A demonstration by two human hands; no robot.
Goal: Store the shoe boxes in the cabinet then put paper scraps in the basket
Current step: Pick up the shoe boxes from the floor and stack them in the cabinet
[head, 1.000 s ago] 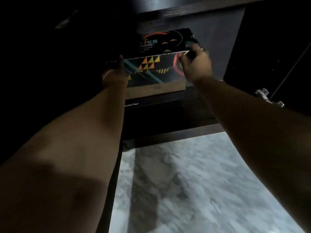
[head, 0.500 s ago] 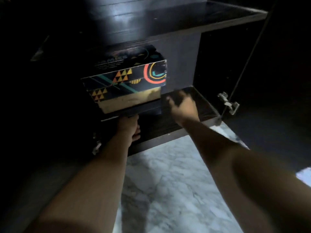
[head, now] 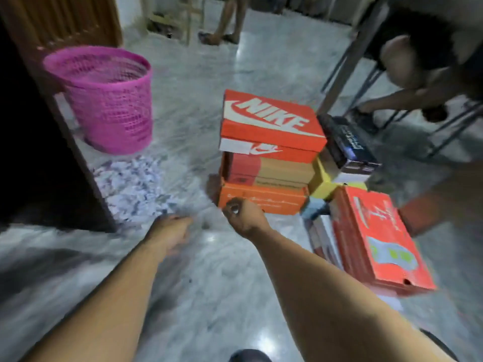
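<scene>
A stack of shoe boxes stands on the marble floor: an orange Nike box [head: 271, 126] on top, a red and tan box [head: 269, 171] under it, an orange box [head: 264, 199] at the bottom. A red-orange box [head: 379, 239] lies tilted at the right on other boxes. A dark box [head: 345, 145] leans behind. My right hand [head: 241, 216] hovers at the bottom orange box, fingers curled, holding nothing. My left hand [head: 172, 233] hangs loosely over the floor, blurred. Paper scraps [head: 133, 184] lie in a heap before the pink mesh basket [head: 104, 100].
The dark cabinet's edge [head: 78, 158] rises at the left. A metal table leg [head: 347, 58] and a seated person [head: 418, 61] are at the right rear. Another person's legs [head: 224, 19] stand far back. A yellow box [head: 324, 184] sits among the pile.
My view has swung from the dark cabinet, where the patterned box now rests, to the floor with the stacked boxes. Both hands have left the cabinet and hold nothing.
</scene>
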